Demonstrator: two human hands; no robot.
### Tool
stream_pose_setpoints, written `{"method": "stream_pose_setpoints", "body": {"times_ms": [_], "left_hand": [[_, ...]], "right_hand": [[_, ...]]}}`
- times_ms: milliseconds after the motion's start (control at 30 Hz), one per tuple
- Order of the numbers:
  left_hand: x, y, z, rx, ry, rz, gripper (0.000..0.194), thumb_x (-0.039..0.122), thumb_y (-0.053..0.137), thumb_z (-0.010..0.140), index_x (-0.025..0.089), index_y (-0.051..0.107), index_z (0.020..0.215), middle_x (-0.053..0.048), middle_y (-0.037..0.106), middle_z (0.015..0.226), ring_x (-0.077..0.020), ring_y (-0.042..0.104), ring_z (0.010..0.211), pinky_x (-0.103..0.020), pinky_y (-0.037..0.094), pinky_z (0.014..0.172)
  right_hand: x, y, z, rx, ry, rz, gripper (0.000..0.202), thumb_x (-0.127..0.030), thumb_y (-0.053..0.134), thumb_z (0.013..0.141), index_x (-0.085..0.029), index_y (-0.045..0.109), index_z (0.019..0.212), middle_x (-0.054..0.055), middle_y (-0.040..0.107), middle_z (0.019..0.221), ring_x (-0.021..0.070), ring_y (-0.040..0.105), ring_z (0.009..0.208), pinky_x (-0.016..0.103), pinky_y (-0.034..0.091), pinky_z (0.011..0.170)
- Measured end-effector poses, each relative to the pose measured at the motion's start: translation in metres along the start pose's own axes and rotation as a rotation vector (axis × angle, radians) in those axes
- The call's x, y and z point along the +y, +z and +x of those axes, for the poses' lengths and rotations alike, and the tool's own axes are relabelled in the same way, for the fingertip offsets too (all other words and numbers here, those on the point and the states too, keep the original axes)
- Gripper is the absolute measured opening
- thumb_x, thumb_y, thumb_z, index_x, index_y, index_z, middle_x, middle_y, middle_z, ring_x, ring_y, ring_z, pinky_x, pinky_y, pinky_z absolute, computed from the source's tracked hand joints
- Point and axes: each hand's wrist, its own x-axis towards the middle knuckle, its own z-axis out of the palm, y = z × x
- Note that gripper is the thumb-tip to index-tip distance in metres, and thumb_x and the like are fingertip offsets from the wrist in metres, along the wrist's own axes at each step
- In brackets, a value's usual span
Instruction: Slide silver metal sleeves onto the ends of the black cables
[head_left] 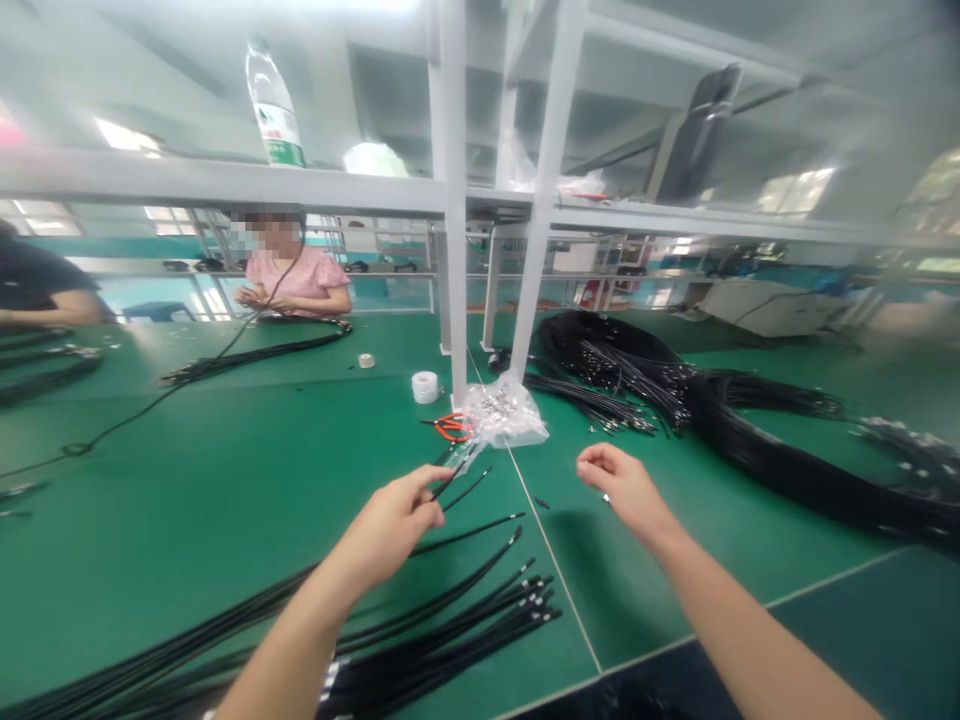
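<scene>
Here's the left hand (394, 525) out over the surface (225, 480), thumb and fingers narrowed around a black cable (454, 476) close to its tip, likely so the end stays steady and exposed. Across the seam, the right hand (619, 490) hangs with thumb and fingertips drawn together; whether anything tiny sits between them, I cannot tell. Nearer the surface's near edge, loose cables (465, 630) lie roughly side by side, tips pointing right, which probably makes single ends easy to pick. Beyond the hands, a clear bag (506, 410) of small metal pieces rests by the shelf post (454, 300), with orange-handled pliers (452, 428) just beside it, seemingly within reach. Toward the surface's right edge curves a thick cable bundle (750, 450), well apart from the loose ones.
</scene>
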Motion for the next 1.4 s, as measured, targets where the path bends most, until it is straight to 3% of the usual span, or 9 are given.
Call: {"method": "stream_pose_setpoints", "body": {"times_ms": [133,233,300,433,800,1000,1133,1300,1400], "left_hand": [[0.025,0.020,-0.019,0.076,0.097,-0.046,0.030,0.030,0.040,0.088,0.024,0.056,0.112,0.001,0.061,0.084,-0.0133,0.056,0.074,-0.023,0.043,0.070],[0.039,0.044,-0.045,0.147,0.195,0.008,0.023,0.026,0.043,0.089,0.028,0.062,0.101,0.001,0.060,0.091,-0.0129,0.057,0.082,-0.023,0.042,0.075],[0.042,0.057,-0.060,0.145,0.205,0.048,0.024,0.022,0.043,0.089,0.030,0.061,0.103,0.002,0.059,0.090,-0.0124,0.057,0.081,-0.022,0.041,0.073],[0.040,0.072,-0.077,0.121,0.190,0.071,0.025,0.020,0.041,0.090,0.032,0.059,0.104,0.002,0.058,0.088,-0.0116,0.057,0.076,-0.021,0.041,0.068],[0.039,0.074,-0.080,0.063,0.156,0.118,0.026,0.020,0.040,0.090,0.033,0.060,0.100,0.002,0.055,0.083,-0.0118,0.055,0.070,-0.021,0.040,0.063],[0.037,0.075,-0.080,0.033,0.122,0.131,0.028,0.019,0.037,0.090,0.032,0.061,0.094,0.002,0.053,0.080,-0.0122,0.052,0.068,-0.022,0.039,0.062],[0.035,0.072,-0.079,0.025,0.123,0.014,0.029,0.012,0.040,0.085,0.030,0.055,0.102,0.002,0.055,0.086,-0.0119,0.053,0.075,-0.021,0.040,0.067],[0.031,0.064,-0.076,-0.096,0.076,-0.229,0.033,0.011,0.045,0.082,0.028,0.047,0.110,0.006,0.059,0.080,-0.0094,0.056,0.072,-0.018,0.041,0.066],[0.030,0.064,-0.075,-0.026,0.072,-0.199,0.033,0.012,0.046,0.082,0.027,0.048,0.111,0.006,0.058,0.078,-0.0098,0.056,0.072,-0.019,0.041,0.068]], "right_hand": [[-0.020,0.016,-0.057,-0.094,0.003,0.331,0.020,-0.038,0.053,0.080,-0.019,0.050,0.076,-0.002,0.050,0.068,0.0118,0.048,0.063,0.025,0.042,0.061],[-0.033,0.030,-0.091,-0.230,0.147,0.774,0.015,-0.031,0.062,0.077,-0.018,0.053,0.078,-0.002,0.051,0.068,0.0100,0.048,0.064,0.023,0.041,0.062],[-0.039,0.038,-0.107,-0.312,0.256,1.030,0.014,-0.024,0.067,0.075,-0.017,0.057,0.082,-0.001,0.055,0.070,0.0093,0.049,0.065,0.022,0.041,0.064],[-0.044,0.047,-0.122,-0.374,0.324,1.184,0.011,-0.019,0.067,0.076,-0.015,0.061,0.083,0.001,0.058,0.070,0.0086,0.050,0.064,0.021,0.041,0.063],[-0.051,0.044,-0.124,-0.303,0.211,0.947,0.011,-0.021,0.068,0.074,-0.016,0.062,0.081,0.000,0.059,0.069,0.0115,0.052,0.066,0.025,0.040,0.067],[-0.052,0.046,-0.123,-0.356,0.199,0.864,0.010,-0.022,0.068,0.073,-0.015,0.062,0.078,0.000,0.059,0.068,0.0110,0.051,0.064,0.024,0.039,0.064],[-0.050,0.047,-0.123,-0.367,0.198,0.774,0.009,-0.021,0.068,0.074,-0.015,0.062,0.077,-0.001,0.058,0.067,0.0103,0.052,0.064,0.023,0.039,0.063],[-0.053,0.048,-0.119,-0.538,0.290,0.913,0.009,-0.021,0.064,0.075,-0.014,0.060,0.076,0.000,0.058,0.062,0.0093,0.050,0.057,0.022,0.038,0.057],[-0.057,0.053,-0.118,-0.427,0.228,0.709,0.012,-0.025,0.067,0.073,-0.014,0.061,0.074,0.001,0.060,0.065,0.0113,0.053,0.060,0.024,0.041,0.060]]}}
